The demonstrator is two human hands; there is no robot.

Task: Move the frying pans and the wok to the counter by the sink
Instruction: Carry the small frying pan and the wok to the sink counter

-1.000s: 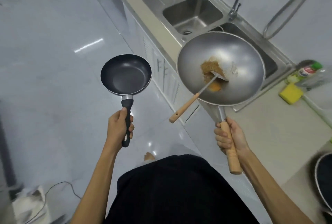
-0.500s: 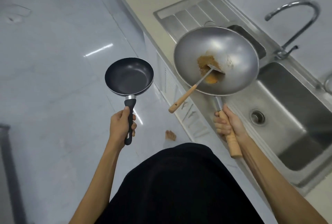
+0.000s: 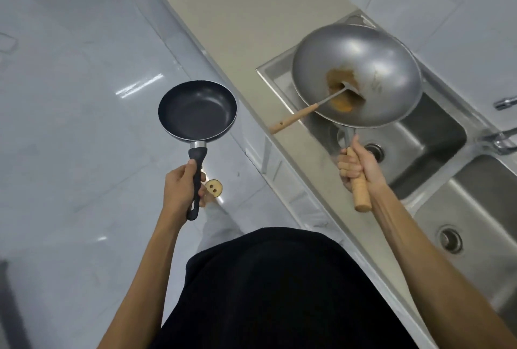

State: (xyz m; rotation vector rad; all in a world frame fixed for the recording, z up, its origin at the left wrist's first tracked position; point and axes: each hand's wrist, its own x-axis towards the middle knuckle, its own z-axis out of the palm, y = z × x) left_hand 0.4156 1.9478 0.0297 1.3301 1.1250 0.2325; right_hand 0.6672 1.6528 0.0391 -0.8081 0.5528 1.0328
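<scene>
Layout: floor to the left, counter and sink to the right, a person between.

The pan (image 3: 197, 113) is held by the left hand (image 3: 180, 190) over the floor (image 3: 70, 124), left of the counter (image 3: 237, 13) edge. The wok (image 3: 377, 63) is held by the right hand (image 3: 356, 164) above the near-left end of the sink (image 3: 433, 136), its far rim over the sink's border. A spatula (image 3: 310, 109) lies in the wok, handle projecting over the near-left rim. A second basin (image 3: 481, 208) lies nearer, to the right. Bare counter extends beyond the sink.
</scene>
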